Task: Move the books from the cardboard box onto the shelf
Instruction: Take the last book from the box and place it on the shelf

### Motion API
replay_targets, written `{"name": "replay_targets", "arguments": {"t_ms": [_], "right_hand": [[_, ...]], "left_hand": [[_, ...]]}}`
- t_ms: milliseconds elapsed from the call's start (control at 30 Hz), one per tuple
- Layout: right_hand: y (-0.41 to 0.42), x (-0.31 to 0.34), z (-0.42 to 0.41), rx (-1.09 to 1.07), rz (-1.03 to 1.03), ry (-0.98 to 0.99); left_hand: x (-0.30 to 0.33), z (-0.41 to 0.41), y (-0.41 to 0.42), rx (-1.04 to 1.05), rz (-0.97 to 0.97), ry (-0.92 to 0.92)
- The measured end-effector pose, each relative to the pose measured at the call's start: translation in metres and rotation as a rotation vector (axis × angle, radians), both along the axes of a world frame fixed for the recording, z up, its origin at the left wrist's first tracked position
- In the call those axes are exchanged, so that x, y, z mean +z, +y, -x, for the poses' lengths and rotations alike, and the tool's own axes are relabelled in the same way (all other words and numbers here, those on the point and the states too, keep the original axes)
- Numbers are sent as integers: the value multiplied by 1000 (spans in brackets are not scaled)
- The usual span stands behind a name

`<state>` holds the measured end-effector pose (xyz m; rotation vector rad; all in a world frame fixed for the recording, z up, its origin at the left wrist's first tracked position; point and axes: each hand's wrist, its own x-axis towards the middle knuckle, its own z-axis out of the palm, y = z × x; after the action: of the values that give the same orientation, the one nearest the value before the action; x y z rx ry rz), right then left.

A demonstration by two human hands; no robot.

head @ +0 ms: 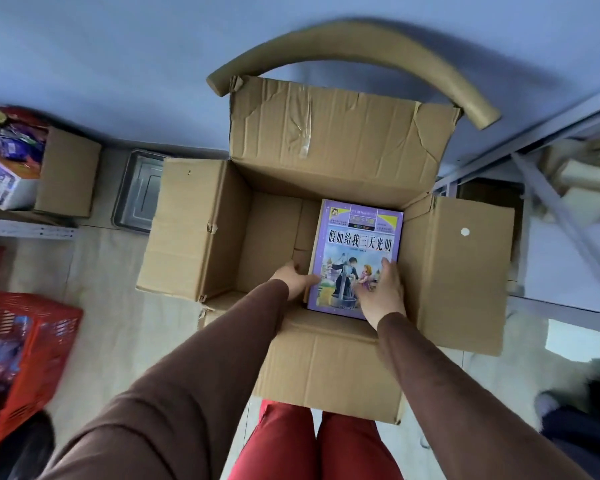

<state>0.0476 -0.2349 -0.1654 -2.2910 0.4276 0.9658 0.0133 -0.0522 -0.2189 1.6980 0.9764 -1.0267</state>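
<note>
An open cardboard box stands on the floor in front of me with all its flaps folded out. Inside, on the right, lies a purple book with Chinese letters and a picture of two children on its cover; it seems to top a stack. My left hand grips the book's left edge near its lower corner. My right hand lies on the cover's lower right with fingers spread, holding that side. The left part of the box's inside shows bare cardboard.
A metal shelf frame stands at the right. A curved cardboard tube lies behind the box. At the left are a metal tray, a smaller carton with toys and a red plastic basket.
</note>
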Motion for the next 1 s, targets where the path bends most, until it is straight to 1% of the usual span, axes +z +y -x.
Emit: {"name": "replay_targets", "arguments": {"t_ms": [133,300,367,500,667,867,933,1000], "right_hand": [[-4,-27,2,35,1,67],[-4,-40,3,104,31,57],[-5,-40,3,106,29,59],[-5,-36,0,81,4,74],[-7,-31,1,58,-30,59],[-8,-24,-3,37,-31,19],[-8,-22,-3,35,-45,-22],[-8,-20,-4,-3,-91,-65]], "left_hand": [[-25,-5,-14,103,101,16],[-39,-15,-26,214,126,7],[-41,-17,-27,244,169,19],[-35,-18,-27,318,247,52],[-24,-12,-38,360,237,11],[-10,-18,-37,403,308,-90],[-4,-25,-30,417,333,-73],[5,-32,-17,406,406,-13]]}}
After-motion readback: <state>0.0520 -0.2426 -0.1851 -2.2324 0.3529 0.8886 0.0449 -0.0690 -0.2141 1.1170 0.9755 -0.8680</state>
